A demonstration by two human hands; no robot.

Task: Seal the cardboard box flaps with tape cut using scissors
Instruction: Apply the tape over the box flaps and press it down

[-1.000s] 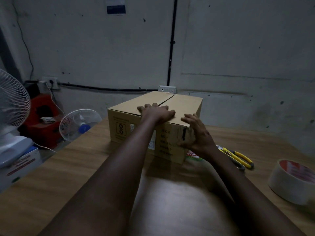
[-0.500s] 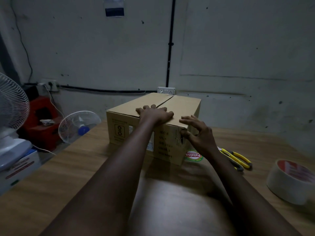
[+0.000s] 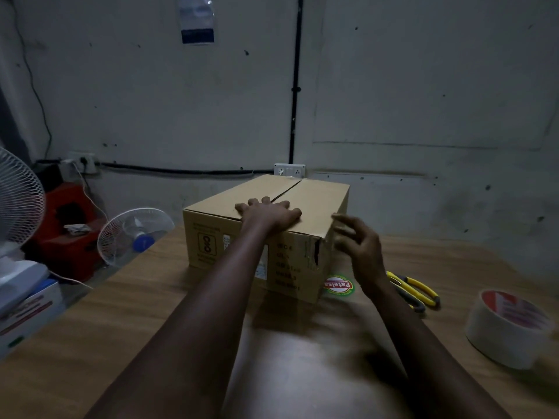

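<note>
A brown cardboard box (image 3: 314,198) stands on the wooden table (image 3: 90,343), its two top flaps folded down with a seam running away from me. My left hand (image 3: 269,214) lies flat, fingers spread, on the near edge of the top by the seam. My right hand (image 3: 360,246) hovers just off the box's near right corner, fingers apart and empty, slightly blurred. Yellow-handled scissors (image 3: 414,290) lie on the table to the right of the box, partly behind my right wrist. A roll of pale tape (image 3: 508,328) sits near the table's right edge.
A round red and green sticker (image 3: 338,286) is on the table at the box's near right corner. Two white fans (image 3: 133,235) and a red crate (image 3: 69,237) stand beyond the table's left edge. A grey wall with a socket (image 3: 289,169) is close behind the box.
My right hand has come off the box's near right corner and moved right, fingers opening. The left hand stays pressed on the flaps.
</note>
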